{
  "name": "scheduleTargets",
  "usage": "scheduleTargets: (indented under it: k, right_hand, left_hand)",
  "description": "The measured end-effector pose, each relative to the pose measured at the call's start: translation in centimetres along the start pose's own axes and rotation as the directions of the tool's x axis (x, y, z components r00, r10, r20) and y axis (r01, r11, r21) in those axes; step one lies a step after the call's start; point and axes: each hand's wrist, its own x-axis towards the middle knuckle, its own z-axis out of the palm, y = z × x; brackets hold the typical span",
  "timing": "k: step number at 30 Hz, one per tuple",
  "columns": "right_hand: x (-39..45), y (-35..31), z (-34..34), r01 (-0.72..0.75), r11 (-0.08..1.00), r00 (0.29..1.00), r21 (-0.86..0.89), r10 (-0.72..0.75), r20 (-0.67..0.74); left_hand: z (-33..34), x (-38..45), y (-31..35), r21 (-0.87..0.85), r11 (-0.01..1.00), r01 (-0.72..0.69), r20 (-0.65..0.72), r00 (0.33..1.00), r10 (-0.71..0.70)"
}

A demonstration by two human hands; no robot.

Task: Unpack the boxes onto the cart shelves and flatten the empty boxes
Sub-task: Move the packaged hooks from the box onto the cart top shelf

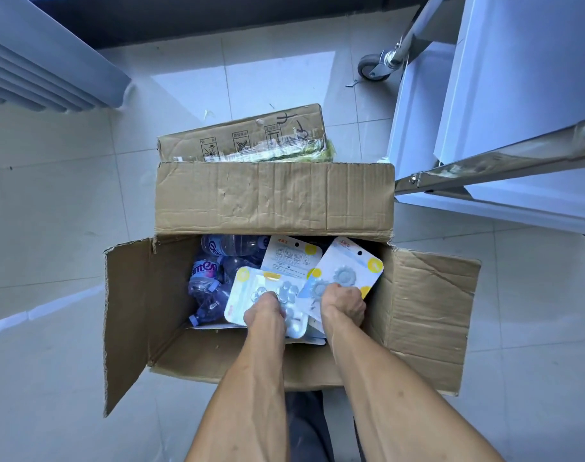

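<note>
An open cardboard box stands on the tiled floor with all its flaps spread out. Inside lie clear plastic water bottles on the left and several white blister packs on the right. My left hand is closed on a blister pack with clear round pieces. My right hand grips another blister pack holding grey gear-shaped pieces. A third pack lies behind them, back side up.
A second cardboard box, taped and printed with handling symbols, lies behind the open one. A steel cart with white shelves and a caster wheel stands at the right. A white slatted unit fills the upper left.
</note>
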Motion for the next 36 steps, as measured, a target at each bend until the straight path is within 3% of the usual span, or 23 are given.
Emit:
scheduleTargets:
  k: [3, 5, 8, 11, 13, 20, 27, 36]
  right_hand:
    - [0.5, 0.0, 0.6, -0.032, 0.999, 0.991, -0.004, 0.032, 0.127]
    - [1.1, 0.4, 1.4, -0.048, 0.998, 0.982, 0.041, 0.040, 0.183]
    - [1.4, 0.8, 1.9, 0.041, 0.999, 0.990, -0.013, -0.039, 0.137]
    - [1.1, 1.1, 1.6, 0.257, 0.942, 0.966, -0.216, -0.253, 0.047]
    - [1.4, 1.2, 1.7, 0.322, 0.903, 0.945, -0.284, -0.326, 0.035]
    - [3.2, -0.7, 2.2, 0.277, 0.908, 0.957, -0.316, -0.289, 0.010]
    - [2.8, -1.1, 2.5, 0.348, 0.828, 0.931, -0.438, -0.359, 0.061]
    - [1.1, 0.8, 0.4, 0.378, 0.792, 0.915, -0.479, -0.398, 0.063]
  left_hand:
    - [-0.6, 0.9, -0.8, 0.295, 0.944, -0.144, -0.117, 0.976, 0.185]
    - [-0.6, 1.3, -1.4, 0.458, 0.859, -0.229, -0.092, 0.949, 0.302]
    - [-0.2, 1.6, -2.2, 0.575, 0.764, -0.294, -0.037, 0.923, 0.383]
    - [0.0, 1.7, -2.5, 0.632, 0.711, -0.309, -0.007, 0.915, 0.404]
    - [0.2, 1.9, -2.3, 0.666, 0.674, -0.320, 0.011, 0.908, 0.420]
    - [1.3, 2.0, -1.5, 0.736, 0.570, -0.365, 0.008, 0.847, 0.532]
    - [3.0, 1.1, -0.3, 0.821, 0.303, -0.485, 0.138, 0.682, 0.718]
    - [0.7, -1.3, -1.6, 0.835, 0.235, -0.498, 0.195, 0.667, 0.719]
